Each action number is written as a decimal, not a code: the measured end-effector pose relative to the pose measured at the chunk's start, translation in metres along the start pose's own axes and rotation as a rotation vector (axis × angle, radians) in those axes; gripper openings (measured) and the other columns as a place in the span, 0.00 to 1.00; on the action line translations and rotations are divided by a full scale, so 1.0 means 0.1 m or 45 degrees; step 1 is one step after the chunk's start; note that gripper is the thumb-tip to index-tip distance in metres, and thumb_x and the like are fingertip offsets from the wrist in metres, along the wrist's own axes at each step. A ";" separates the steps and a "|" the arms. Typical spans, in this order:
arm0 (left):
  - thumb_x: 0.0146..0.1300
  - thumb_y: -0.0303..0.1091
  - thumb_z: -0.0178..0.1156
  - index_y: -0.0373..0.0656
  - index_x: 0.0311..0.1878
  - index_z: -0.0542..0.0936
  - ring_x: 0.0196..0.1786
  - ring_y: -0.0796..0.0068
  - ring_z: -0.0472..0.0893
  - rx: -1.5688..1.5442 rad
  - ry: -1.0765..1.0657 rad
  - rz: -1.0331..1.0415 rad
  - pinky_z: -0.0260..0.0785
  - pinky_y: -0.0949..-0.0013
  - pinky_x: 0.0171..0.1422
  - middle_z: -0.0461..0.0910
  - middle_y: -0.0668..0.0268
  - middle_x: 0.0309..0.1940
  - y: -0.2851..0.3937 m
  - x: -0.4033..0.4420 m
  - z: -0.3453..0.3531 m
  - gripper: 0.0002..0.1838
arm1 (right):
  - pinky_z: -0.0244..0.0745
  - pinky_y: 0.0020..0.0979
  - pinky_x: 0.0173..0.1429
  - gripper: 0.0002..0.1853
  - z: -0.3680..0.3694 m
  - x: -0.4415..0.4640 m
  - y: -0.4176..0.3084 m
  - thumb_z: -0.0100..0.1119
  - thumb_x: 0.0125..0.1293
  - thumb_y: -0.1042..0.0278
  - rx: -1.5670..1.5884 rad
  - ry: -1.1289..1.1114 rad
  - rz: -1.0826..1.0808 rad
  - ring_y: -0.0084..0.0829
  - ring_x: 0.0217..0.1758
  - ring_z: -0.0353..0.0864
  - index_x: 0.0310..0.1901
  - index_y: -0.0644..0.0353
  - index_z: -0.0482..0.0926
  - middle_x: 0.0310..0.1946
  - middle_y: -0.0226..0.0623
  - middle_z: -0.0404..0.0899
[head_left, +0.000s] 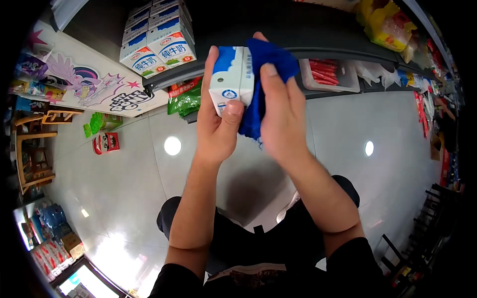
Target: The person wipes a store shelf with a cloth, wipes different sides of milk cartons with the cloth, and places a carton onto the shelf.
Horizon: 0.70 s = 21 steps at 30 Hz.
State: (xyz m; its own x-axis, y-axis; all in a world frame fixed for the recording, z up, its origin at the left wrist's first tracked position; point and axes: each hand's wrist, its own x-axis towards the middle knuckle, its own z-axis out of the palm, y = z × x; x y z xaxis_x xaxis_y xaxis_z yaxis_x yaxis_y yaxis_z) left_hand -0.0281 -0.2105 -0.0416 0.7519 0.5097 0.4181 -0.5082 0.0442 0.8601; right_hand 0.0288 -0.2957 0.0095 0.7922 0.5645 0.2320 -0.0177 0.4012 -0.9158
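In the head view, my left hand point(217, 130) is closed around a blue and white milk carton point(231, 82), its thumb across the near end. My right hand point(282, 111) grips a blue cloth point(253, 111), which is pressed against the carton's right side and bunches up over its far edge. The carton is held tilted in front of the shelf, above the floor. More milk cartons point(158, 47) of the same kind stand stacked in rows on the shelf to the upper left.
A dark shelf point(233, 27) runs across the top. Beneath it are green snack bags point(185, 98) and a clear bin point(354, 79) with red packets. A red package point(106, 143) stands on the tiled floor point(134, 184) at left. Yellow bags point(390, 27) lie upper right.
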 end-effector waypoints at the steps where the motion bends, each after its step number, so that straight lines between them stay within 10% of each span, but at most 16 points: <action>1: 0.72 0.50 0.56 0.40 0.79 0.45 0.64 0.66 0.73 0.051 0.014 -0.008 0.64 0.67 0.69 0.70 0.54 0.65 -0.01 -0.02 0.01 0.44 | 0.64 0.34 0.71 0.27 -0.02 -0.01 -0.04 0.42 0.78 0.64 0.111 0.002 0.069 0.39 0.69 0.70 0.71 0.74 0.57 0.70 0.54 0.63; 3: 0.73 0.49 0.55 0.41 0.79 0.45 0.64 0.67 0.73 0.120 0.037 -0.075 0.64 0.67 0.69 0.70 0.54 0.65 0.00 -0.04 0.02 0.43 | 0.67 0.32 0.68 0.27 -0.01 -0.14 0.02 0.42 0.79 0.63 0.100 0.028 0.099 0.37 0.65 0.73 0.71 0.73 0.56 0.69 0.53 0.65; 8: 0.74 0.45 0.52 0.43 0.79 0.42 0.65 0.65 0.74 -0.050 0.016 -0.125 0.65 0.65 0.70 0.70 0.53 0.65 0.07 0.04 0.12 0.41 | 0.45 0.44 0.79 0.26 -0.14 -0.41 0.21 0.43 0.77 0.65 -0.325 -0.151 -0.094 0.55 0.80 0.46 0.70 0.75 0.59 0.75 0.62 0.50; 21: 0.70 0.67 0.44 0.37 0.79 0.40 0.74 0.63 0.62 0.247 -0.068 -0.103 0.53 0.63 0.77 0.58 0.54 0.73 0.03 -0.05 0.48 0.50 | 0.53 0.36 0.77 0.31 -0.48 -0.15 0.03 0.45 0.77 0.58 -0.093 0.029 -0.038 0.46 0.78 0.56 0.72 0.73 0.57 0.75 0.55 0.55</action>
State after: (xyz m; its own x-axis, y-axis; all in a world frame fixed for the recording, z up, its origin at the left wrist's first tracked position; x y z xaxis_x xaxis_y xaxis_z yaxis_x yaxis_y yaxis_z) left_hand -0.0131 -0.2545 -0.0267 0.8110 0.4646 0.3556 -0.3585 -0.0858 0.9296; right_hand 0.0459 -0.3380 -0.0126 0.8053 0.5361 0.2532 0.0505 0.3634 -0.9303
